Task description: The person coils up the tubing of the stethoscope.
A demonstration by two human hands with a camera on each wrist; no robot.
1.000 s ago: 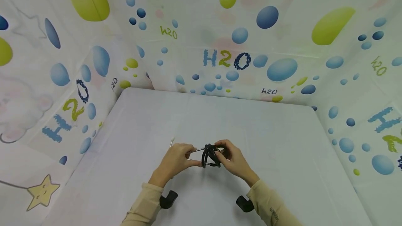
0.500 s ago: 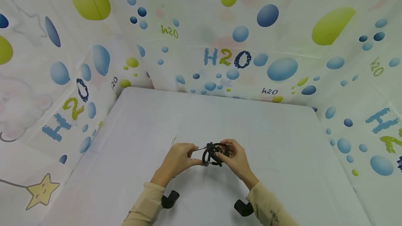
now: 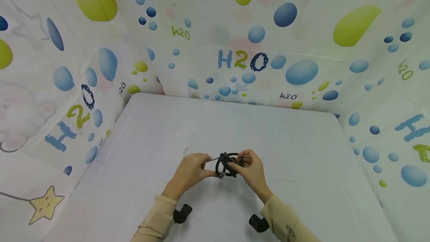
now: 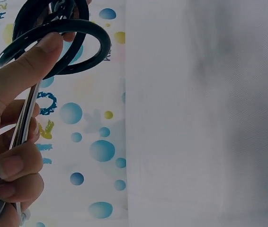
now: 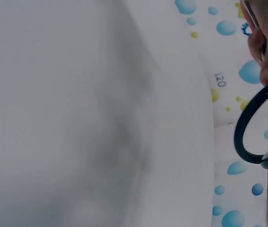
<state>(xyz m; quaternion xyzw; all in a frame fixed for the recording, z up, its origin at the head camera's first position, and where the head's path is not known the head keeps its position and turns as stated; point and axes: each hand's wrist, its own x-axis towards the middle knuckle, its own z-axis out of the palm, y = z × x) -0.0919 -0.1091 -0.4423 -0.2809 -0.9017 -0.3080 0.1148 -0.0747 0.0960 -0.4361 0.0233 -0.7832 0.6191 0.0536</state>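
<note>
A stethoscope with black tubing [image 3: 221,166] is held just above the white table, its tubing wound into loops. My left hand [image 3: 189,169] grips the silver metal ear tubes, fingers curled round them. In the left wrist view the thumb presses against a black loop [image 4: 53,26] where the metal tubes [image 4: 24,118] enter the coil. One pale ear tip [image 3: 186,149] sticks out beyond the left hand. My right hand [image 3: 252,169] pinches the right side of the coil. Only part of a loop [image 5: 239,127] appears in the right wrist view. The chest piece cannot be made out clearly.
The white table [image 3: 268,133] spreads out beneath both hands. A printed curtain [image 3: 201,40] with blue and green drops stands round its back and sides. Black angled pieces sit at the left wrist [image 3: 183,214] and right wrist [image 3: 258,223].
The right fingers have shifted a little to the right, and a loop of black tubing has spread wider towards them. The left hand keeps its hold on the metal tubes, almost still.
</note>
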